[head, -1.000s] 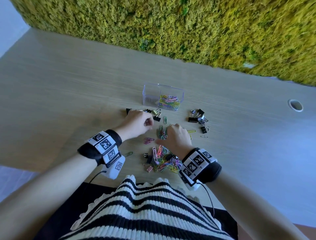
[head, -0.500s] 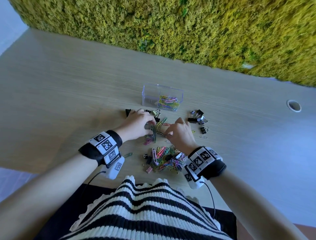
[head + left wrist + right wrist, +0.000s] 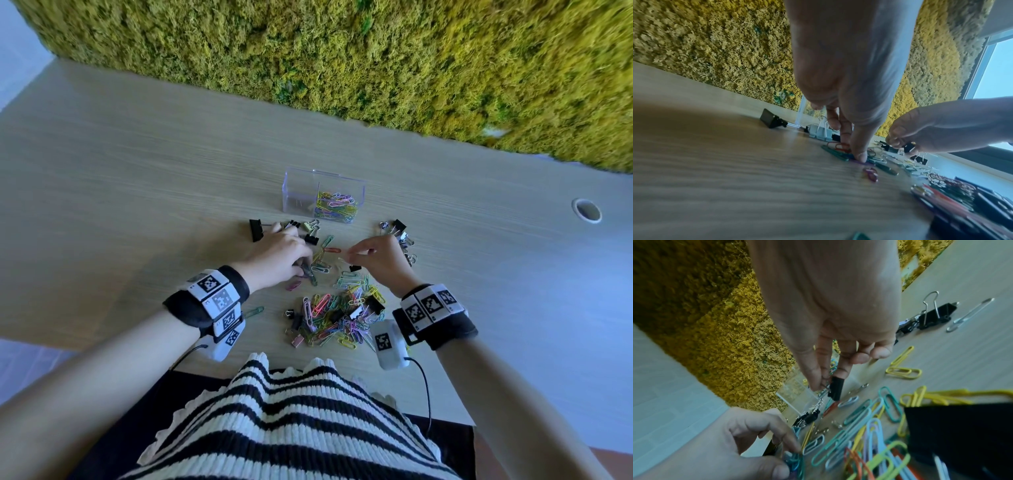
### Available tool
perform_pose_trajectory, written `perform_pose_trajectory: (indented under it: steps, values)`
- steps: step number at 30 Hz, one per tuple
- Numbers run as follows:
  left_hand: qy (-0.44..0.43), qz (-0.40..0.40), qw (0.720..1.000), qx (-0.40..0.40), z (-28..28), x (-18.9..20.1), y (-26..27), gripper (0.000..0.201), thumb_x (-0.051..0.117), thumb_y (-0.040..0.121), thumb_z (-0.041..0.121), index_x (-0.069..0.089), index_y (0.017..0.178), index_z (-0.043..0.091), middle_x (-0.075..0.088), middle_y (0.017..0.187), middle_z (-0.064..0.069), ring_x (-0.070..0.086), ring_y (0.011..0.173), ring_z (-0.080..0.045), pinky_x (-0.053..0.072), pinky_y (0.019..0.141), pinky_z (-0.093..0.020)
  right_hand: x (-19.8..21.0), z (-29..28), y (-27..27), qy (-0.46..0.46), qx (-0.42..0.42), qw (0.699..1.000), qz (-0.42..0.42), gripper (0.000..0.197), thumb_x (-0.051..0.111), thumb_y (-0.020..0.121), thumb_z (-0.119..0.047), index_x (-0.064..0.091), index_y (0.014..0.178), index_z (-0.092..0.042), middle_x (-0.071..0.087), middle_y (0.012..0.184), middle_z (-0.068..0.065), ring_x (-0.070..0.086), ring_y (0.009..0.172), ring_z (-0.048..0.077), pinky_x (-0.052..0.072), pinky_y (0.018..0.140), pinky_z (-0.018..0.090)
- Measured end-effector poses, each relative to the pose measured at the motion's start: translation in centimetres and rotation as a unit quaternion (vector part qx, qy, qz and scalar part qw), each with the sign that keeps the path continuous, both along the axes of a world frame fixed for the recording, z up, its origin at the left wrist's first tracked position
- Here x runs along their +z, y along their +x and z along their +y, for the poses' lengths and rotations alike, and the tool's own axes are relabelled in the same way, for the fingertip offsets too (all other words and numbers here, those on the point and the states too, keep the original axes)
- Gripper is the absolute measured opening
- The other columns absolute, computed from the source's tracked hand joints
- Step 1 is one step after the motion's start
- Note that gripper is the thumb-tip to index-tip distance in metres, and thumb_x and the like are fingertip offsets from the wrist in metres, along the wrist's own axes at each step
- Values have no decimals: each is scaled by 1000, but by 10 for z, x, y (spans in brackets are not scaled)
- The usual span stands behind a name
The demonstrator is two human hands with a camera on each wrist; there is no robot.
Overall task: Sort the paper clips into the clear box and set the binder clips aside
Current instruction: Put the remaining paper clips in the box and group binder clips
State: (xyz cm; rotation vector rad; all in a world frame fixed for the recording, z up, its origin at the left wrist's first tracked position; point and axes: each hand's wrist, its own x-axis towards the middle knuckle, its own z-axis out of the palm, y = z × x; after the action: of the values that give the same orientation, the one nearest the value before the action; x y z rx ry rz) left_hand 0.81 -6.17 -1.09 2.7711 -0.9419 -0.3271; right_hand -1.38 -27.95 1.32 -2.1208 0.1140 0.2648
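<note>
The clear box (image 3: 323,195) stands mid-table with coloured paper clips in its right half. A mixed pile (image 3: 339,318) of paper clips and binder clips lies near the table's front edge. My right hand (image 3: 346,255) is raised between pile and box. Its thumb and forefinger pinch the wire handle of a small black binder clip (image 3: 835,390), which hangs below them (image 3: 355,268). My left hand (image 3: 305,270) is down on loose paper clips (image 3: 838,154) left of the right hand, its curled fingers gripping a few blue ones (image 3: 792,458).
Black binder clips lie in two groups, one left (image 3: 298,229) and one right (image 3: 399,233) of the box's front. A lone green paper clip (image 3: 253,311) lies by my left wrist. A moss wall (image 3: 342,51) backs the table. A cable hole (image 3: 586,209) is far right.
My right hand has lifted off the pile and now holds a small black binder clip above the table. My left hand has stayed over the loose paper clips and drawn them slightly nearer.
</note>
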Motion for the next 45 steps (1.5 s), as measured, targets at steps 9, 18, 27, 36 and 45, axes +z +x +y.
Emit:
perform_pose_trajectory:
  steps: [9,18,27,36,45]
  values:
    - [1,-40,998,-55,-2,1,2,11,70,80,30,72,85,21,62,90,4,47,99,-20,27,82,-35,-16,-8,10,-134,47,990,-23,1,72,73,-14,72,72,-13,70,73,1,62,74,16,51,72,31]
    - [-34,-21,999,-29,-1,0,2,11,68,84,25,71,87,15,68,84,1,52,93,-20,26,83,-31,-9,6,3,-325,292,896,-83,72,74,71,-41,44,135,-31,52,124,-4,35,109,17,33,91,34]
    - [-205,21,975,85,0,37,28,3,75,77,17,74,79,14,49,62,18,44,58,7,32,57,-13,-11,25,22,-374,363,848,-97,85,70,70,-54,33,141,-27,44,134,-1,33,115,18,31,96,34]
    - [-263,-4,960,100,-36,82,88,6,75,77,15,73,80,10,67,73,3,54,61,-1,36,59,-7,-11,34,11,-289,298,903,-108,25,65,83,-12,64,108,-11,61,112,9,57,99,23,49,84,31]
    - [-138,-3,989,52,-68,76,102,4,74,76,15,73,75,11,69,72,0,58,65,-14,46,70,-25,-19,34,10,-274,269,918,-98,22,50,86,-1,70,89,-8,66,92,12,63,79,25,53,69,31]
